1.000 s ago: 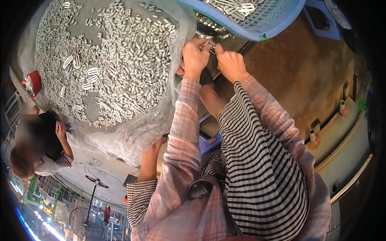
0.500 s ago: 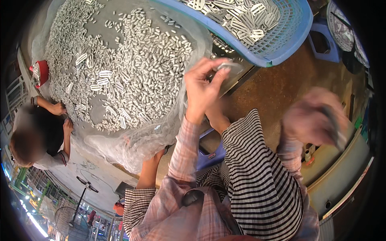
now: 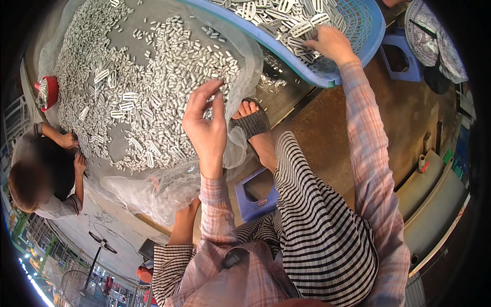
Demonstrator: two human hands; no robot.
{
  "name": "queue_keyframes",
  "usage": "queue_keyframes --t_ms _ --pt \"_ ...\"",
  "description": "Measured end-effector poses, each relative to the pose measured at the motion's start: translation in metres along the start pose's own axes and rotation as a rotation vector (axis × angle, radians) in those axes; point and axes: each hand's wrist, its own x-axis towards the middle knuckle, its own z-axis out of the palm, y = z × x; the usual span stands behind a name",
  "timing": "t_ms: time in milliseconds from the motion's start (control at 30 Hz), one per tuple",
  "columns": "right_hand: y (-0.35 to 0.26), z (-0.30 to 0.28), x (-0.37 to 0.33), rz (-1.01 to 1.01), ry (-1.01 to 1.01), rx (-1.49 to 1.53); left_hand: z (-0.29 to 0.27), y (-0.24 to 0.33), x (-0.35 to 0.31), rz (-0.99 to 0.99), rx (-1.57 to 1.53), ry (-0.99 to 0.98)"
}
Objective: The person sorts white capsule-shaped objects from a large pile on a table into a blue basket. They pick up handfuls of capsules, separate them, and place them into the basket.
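My left hand [image 3: 207, 125] hovers over the near edge of a wide heap of small grey capsule-shaped pieces [image 3: 204, 66], thumb and fingers apart. Nothing shows between them. To the right, my right hand [image 3: 331, 43] reaches into a blue plastic basket [image 3: 376, 30]. Thumb and fingers close at the end of an oval slotted metal piece [image 3: 300, 29], among many like it; the fingertips are partly covered. Several more slotted pieces [image 3: 130, 96] lie scattered on the heap. Clear plastic sheeting [image 3: 238, 146] edges the heap.
At the far left a co-worker's hands [image 3: 74, 151] touch the heap's edge, beside a red bowl [image 3: 51, 92]. A purple-blue stool [image 3: 250, 197] stands between my legs, and a blue stool [image 3: 404, 53] sits beyond the basket. My sandalled foot [image 3: 250, 120] rests beside the sheeting.
My right hand has swung from the far right up into the basket. My left hand has moved left over the heap and no longer holds the flat piece that was in its fingers.
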Motion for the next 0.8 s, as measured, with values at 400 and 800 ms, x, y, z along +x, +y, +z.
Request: queue_keyframes --t_ms 400,800 --pt "0.004 0.008 0.019 -0.033 0.163 0.156 0.052 0.041 0.004 0.069 -0.145 -0.251" --pt "-0.026 -0.057 -0.029 -0.452 -0.054 0.854 0.055 0.027 -0.005 -0.346 -0.422 -0.241"
